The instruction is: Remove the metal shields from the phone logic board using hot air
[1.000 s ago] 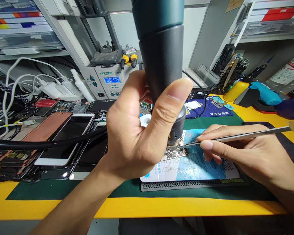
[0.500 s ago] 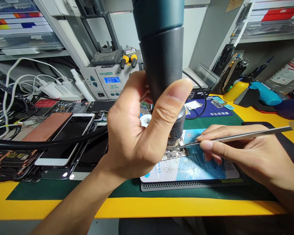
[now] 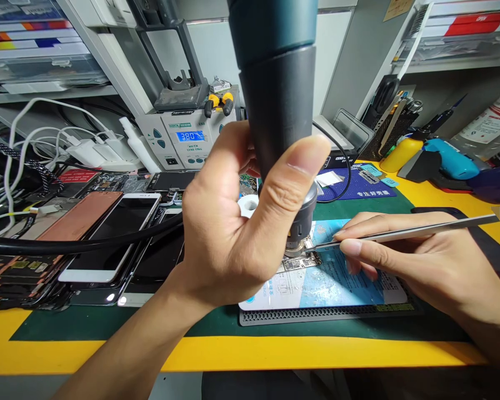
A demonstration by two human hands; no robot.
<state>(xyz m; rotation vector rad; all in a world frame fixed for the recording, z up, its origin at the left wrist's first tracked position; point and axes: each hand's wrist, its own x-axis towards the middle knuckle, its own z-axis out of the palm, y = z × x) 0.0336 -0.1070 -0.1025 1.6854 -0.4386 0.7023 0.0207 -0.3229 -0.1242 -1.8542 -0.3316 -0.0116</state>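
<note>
Tool holder [image 3: 401, 132] full of tools, behind and right of the circuit board [image 3: 300, 263], yellow table edge [image 3: 308, 353] in front of the board, green mat [image 3: 208, 325] showing between, left hand [image 3: 233, 222] wrapped round a heat gun [image 3: 281, 105] right over the board, right hand [image 3: 416, 258] pinching a slim metal tool [image 3: 420, 229], tip at the board.

Bare hands: 2, left hand [image 3: 233, 228] and right hand [image 3: 425, 261]. Dark grey cylindrical handpiece [image 3: 281, 100]: 1, left fingers around it. Slim silver metal tool [image 3: 425, 229]: 1, between right fingers. Silver-and-black circuit board [image 3: 300, 263]: at least 1, left of right fingertips, partly hidden. White ring [image 3: 243, 208]: 1, beyond left fingers. Light grey box-shaped station [image 3: 177, 151]: 1, beyond left fingers. Yellow-and-black grips [image 3: 228, 104]: 2, beyond left fingers.
</note>
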